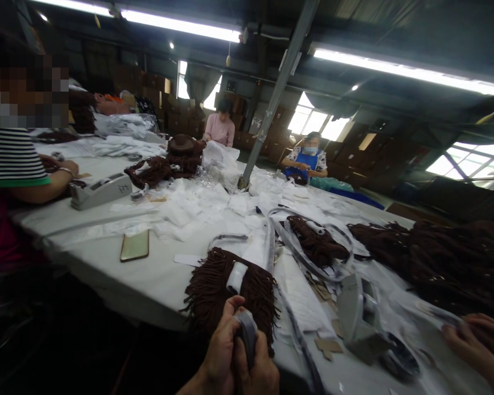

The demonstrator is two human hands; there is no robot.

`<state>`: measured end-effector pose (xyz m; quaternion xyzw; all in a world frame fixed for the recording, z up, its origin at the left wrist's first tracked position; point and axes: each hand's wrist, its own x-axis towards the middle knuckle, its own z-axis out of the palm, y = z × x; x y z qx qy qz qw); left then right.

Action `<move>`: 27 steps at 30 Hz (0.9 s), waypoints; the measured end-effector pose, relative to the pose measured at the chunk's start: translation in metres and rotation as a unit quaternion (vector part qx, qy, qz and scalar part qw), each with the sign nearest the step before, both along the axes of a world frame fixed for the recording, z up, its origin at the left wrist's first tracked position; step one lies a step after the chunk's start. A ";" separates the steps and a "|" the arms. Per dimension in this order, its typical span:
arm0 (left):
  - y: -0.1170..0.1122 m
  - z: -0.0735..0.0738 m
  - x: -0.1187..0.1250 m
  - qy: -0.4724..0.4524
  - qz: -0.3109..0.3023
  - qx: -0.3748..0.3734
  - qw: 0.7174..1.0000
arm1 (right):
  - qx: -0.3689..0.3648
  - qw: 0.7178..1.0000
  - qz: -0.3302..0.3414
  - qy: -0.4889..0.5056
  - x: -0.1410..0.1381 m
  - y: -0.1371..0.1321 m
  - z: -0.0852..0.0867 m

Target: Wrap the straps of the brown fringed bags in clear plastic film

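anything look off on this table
The grey tape dispenser near the front looks tipped up on its end, unlike the other dispenser, which sits flat on the table.

The only mark that can be picked out is a single dark character (125, 188), which looks like a capital E, on the side of the grey tape dispenser (94, 193) standing on the counter (86, 236) at the left, though blur leaves its exact form uncertain. The grey strap (247, 329) shows no lettering that can be read. The brown cardboard cartons (278, 140) stacked at the far side of the room carry nothing legible from this view, and the white paper slips (189, 214) scattered across the counter are too small and blurred to tell whether anything is printed on them.
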<state>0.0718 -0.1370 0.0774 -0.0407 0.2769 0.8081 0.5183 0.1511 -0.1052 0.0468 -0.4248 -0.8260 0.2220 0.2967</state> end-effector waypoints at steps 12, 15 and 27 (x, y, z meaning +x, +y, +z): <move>-0.008 0.009 -0.031 0.427 -0.163 -0.025 0.889 | 0.071 0.978 0.194 -0.033 0.029 0.035 -0.020; -0.009 0.017 -0.041 0.706 -0.210 -0.059 0.673 | 0.119 0.959 0.252 -0.044 0.031 0.037 -0.017; 0.010 0.010 -0.011 0.170 -0.036 -0.031 0.984 | 0.025 0.997 0.067 0.009 0.018 0.010 0.008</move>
